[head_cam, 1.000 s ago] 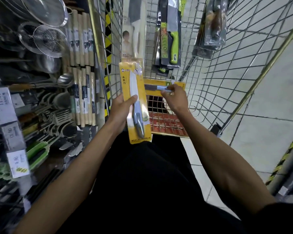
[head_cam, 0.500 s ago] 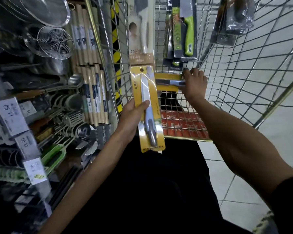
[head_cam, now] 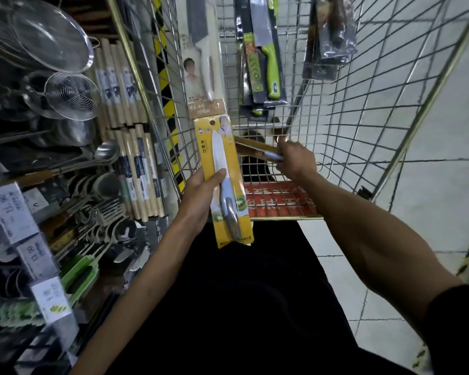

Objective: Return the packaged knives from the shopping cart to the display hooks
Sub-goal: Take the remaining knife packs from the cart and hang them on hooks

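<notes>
The fingers of the left hand are curled round a yellow packaged knife, thumb across the front of the card and the others hidden behind it. The pack stands nearly upright, hang-hole at the top, just outside the near left corner of the shopping cart.

The right hand reaches inside the cart, its fingers closed on a second yellow pack, seen almost edge-on and lifted above the red seat flap.

Farther in the cart lie a white-handled knife pack, a green-handled knife pack and a dark pack against the far wire wall.

To the left, a shelf display holds wire strainers, wooden-handled goods, spoons and price tags.
</notes>
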